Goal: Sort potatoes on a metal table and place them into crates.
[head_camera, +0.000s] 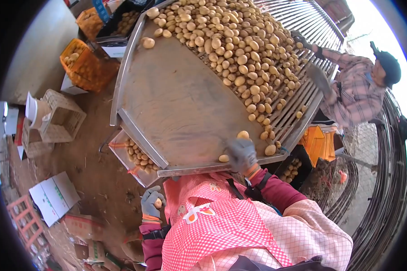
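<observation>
My left hand (150,199), in a grey work glove, holds a small potato (158,203) low beside the apron, left of the table. Over the near edge of the metal sorting table (162,101) is my gloved right hand (241,155), blurred, so its grip is unclear. One loose potato (224,158) lies just left of it, and another potato (243,134) sits right behind it. A large heap of potatoes (237,50) spreads over the slatted grate (295,118) on the table's far and right side.
A co-worker (356,84) stands at the right with gloved hands over the grate. Potatoes fill a box (140,155) below the chute at left. Orange bags (83,67), a plastic crate (61,117), cartons (54,198) and a black crate (293,169) stand around the table.
</observation>
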